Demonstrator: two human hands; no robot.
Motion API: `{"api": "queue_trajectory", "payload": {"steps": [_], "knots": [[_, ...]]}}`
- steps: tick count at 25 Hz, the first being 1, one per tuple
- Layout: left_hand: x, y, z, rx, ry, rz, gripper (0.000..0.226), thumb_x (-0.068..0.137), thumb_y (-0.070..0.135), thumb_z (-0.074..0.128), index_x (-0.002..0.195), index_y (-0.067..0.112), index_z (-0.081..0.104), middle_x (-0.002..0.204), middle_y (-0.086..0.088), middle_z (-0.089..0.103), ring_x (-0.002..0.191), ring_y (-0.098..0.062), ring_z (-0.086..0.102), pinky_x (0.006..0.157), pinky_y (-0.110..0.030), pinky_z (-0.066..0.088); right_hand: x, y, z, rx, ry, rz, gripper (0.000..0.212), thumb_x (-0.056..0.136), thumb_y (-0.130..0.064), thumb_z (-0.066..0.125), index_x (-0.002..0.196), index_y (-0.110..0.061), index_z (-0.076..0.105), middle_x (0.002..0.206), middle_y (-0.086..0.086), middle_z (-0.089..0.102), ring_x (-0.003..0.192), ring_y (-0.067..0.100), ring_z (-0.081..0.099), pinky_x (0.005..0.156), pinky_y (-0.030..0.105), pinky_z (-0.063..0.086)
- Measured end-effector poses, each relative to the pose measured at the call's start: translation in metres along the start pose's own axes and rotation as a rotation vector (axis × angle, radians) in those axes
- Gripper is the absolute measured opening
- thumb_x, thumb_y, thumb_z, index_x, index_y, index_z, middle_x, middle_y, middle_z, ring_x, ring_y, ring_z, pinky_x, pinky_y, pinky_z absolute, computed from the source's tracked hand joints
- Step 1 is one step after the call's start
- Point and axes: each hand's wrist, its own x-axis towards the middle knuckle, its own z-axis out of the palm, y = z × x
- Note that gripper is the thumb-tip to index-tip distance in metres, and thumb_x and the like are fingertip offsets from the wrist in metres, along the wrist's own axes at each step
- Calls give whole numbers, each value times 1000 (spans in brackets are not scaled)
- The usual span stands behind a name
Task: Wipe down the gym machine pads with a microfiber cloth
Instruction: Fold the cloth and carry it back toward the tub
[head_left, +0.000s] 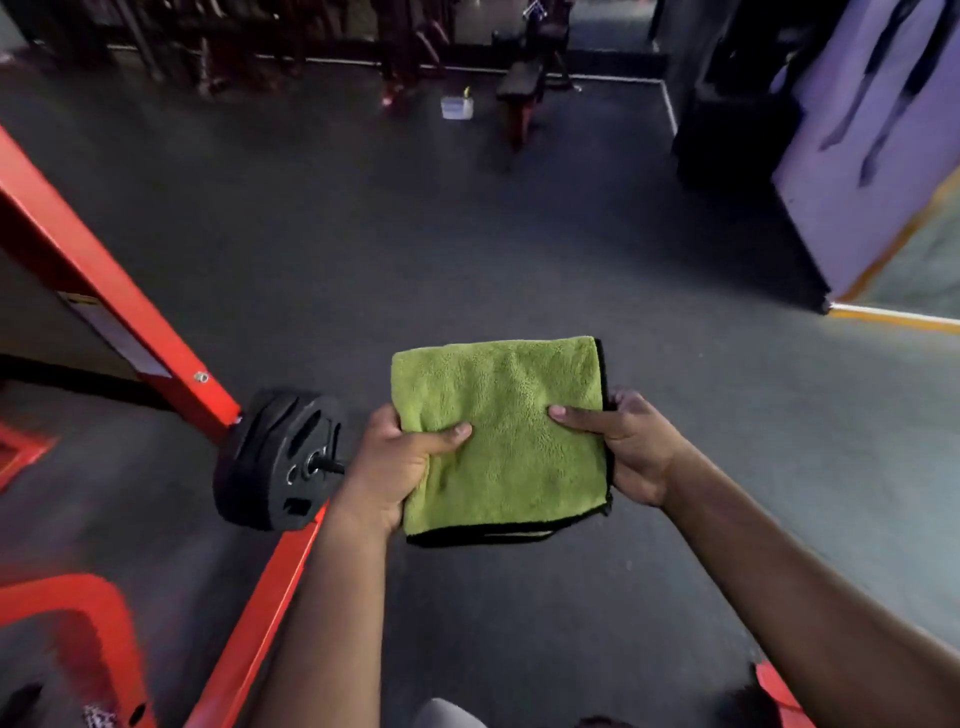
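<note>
Right now I hold the green microfiber cloth (501, 431) out in front of me with both hands, folded flat with a black edge showing at 3 and 6 o'clock. My left hand (400, 467) grips its 9 o'clock side, thumb curled on top. My right hand (623, 447) pinches the 3 o'clock side, thumb on top and fingers (621, 399) wrapped behind. At 9 o'clock from the cloth a black weight plate (278, 460) sits on a red machine frame (93, 275). That frame has a white label (111, 332), but the words are too blurry to read. Far off at 12 o'clock stands a dark bench (519, 85) with a small white tub (457, 107) beside it on the grey floor (415, 234).
</note>
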Motion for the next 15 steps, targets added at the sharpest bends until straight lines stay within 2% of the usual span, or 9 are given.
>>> {"api": "queue_trajectory", "payload": {"steps": [3,5,7,11,15], "knots": [[67,13,27,-10,62,-18,36,72,-13,74,95,11,60,77,2,77,90,-23,74,67,-33,59,58,-29,-24,10,27,-23,25,88,-6,66,112,1,69,113,19,73,101,30,72,78,41,62],[116,23,42,1,67,-20,36,74,-14,73,96,11,60,82,0,78,83,-17,75,62,-28,59,108,-48,-36,-5,48,-38,28,93,-10,63,119,-2,66,114,15,73,105,30,71,83,43,61],[173,34,55,-6,79,-29,35,74,-14,73,96,11,62,85,-3,78,79,-17,75,61,-30,60,162,-73,-46,-6,58,-42,28,94,-11,63,121,-2,65,114,15,73,105,30,71,80,42,62],[326,80,79,-17,95,-35,38,72,-14,74,97,11,61,89,-7,76,74,-17,75,63,-34,59,294,-145,-66,-7,65,-79,31,88,-6,68,119,0,65,113,16,73,103,29,72,76,39,62],[453,144,121,-8,57,-34,49,69,-14,76,113,1,58,98,-15,74,79,-24,75,59,-34,58,395,-230,-87,47,111,-110,43,78,-4,74,119,3,65,113,19,73,102,32,72,77,41,62]]}}
